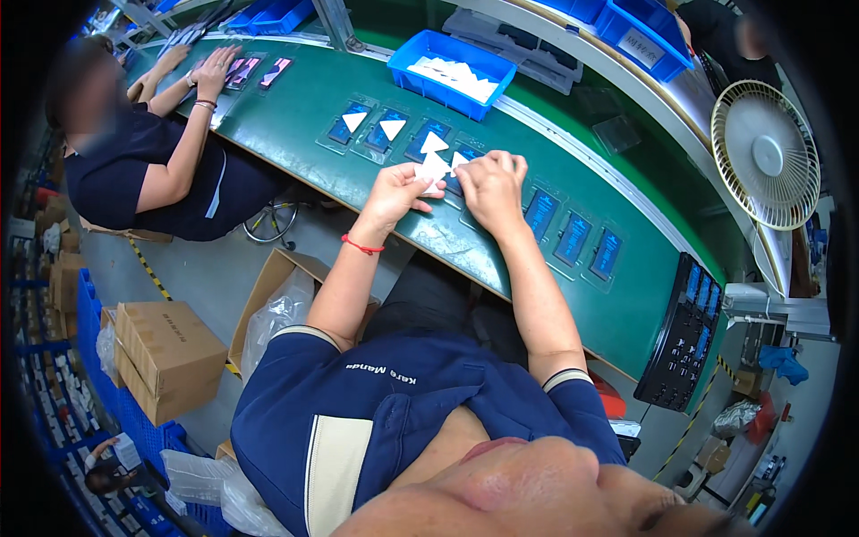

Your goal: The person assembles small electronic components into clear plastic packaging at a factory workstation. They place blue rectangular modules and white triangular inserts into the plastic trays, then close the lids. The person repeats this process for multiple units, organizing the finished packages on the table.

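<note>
The left hand [398, 194] is gripping a small bunch of white triangular pieces [432, 172], its fingers closing around the lower edge; the pieces are showing plain, flat, matte faces with pointed corners and are overlapping, so their count is not being established. The right hand [493, 188] is working just beside it, its fingers bending together at a single white triangle [458, 162]; whether they are gripping it or only touching it, I cannot tell. Both hands are hovering over the near side of the green desk [626, 309], at the middle of a row of flat, dark blue rectangular packs lying in clear trays. Three packs to the left are each carrying one loose white triangle, such as the nearest one [434, 143]; three to the right, including the end pack [606, 254], are showing bare printed faces. The right hand and the held pieces are blocking the view of the packs beneath them. Beyond the row, a blue bin [440, 97] is holding more white pieces. A black tray [656, 376] is resting at the right end, near a cream fan [767, 156]. On the left, a co-worker [148, 170] is reaching over dark, pink-patterned items [276, 73].
</note>
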### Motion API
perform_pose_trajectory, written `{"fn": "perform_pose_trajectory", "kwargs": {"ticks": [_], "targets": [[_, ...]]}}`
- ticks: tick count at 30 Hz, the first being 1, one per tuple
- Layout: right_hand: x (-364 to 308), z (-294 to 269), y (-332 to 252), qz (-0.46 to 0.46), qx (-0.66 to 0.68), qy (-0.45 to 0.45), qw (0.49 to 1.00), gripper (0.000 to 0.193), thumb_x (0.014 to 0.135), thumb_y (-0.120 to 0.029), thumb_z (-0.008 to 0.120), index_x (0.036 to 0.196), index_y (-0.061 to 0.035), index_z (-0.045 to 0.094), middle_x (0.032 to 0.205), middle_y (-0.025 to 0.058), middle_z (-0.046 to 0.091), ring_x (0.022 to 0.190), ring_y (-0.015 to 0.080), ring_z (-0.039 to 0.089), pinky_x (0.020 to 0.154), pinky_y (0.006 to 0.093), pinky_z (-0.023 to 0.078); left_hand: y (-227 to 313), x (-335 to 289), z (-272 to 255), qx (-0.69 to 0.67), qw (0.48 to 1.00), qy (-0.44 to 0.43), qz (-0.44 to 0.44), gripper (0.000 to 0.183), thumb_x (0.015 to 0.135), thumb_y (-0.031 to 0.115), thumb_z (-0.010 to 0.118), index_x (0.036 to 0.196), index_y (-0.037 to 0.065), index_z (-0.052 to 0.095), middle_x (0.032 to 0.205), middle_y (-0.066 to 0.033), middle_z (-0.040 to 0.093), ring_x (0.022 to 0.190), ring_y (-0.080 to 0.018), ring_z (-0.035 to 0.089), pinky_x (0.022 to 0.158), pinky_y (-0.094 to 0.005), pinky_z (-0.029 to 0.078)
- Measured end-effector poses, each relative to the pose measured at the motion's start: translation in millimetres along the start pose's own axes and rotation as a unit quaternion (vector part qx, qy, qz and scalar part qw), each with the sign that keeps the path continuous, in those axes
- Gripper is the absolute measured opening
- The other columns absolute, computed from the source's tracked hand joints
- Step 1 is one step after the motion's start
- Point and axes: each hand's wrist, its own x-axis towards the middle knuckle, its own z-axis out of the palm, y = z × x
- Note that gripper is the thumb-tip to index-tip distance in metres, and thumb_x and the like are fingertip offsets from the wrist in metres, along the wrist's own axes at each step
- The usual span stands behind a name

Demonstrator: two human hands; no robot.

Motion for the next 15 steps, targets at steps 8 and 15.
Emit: {"fn": "perform_pose_trajectory", "kwargs": {"ticks": [8,15], "targets": [[-24,-39,17,0.047,0.097,0.072,0.992,0.006,0.076,-0.014,0.073,0.082,-0.0125,0.073,0.083,-0.0004,0.069,0.089,0.0196,0.059,0.088,0.039,0.034,-8,3,29,0.081,0.995,-0.065,0.001,0.018,0.093,0.008,0.058,0.106,-0.002,0.064,0.098,-0.0102,0.07,0.085,-0.0159,0.07,0.058,-0.0222,0.055],[-52,-54,18,0.026,0.02,0.004,0.999,0.014,0.078,-0.016,0.073,0.092,-0.0112,0.073,0.086,0.0003,0.068,0.091,0.021,0.056,0.092,0.042,0.032,-2,2,44,0.1,0.992,-0.079,-0.003,0.012,0.089,0.007,0.063,0.096,-0.002,0.068,0.086,-0.0057,0.071,0.055,-0.0048,0.059,0.041,-0.0175,0.041]]}}
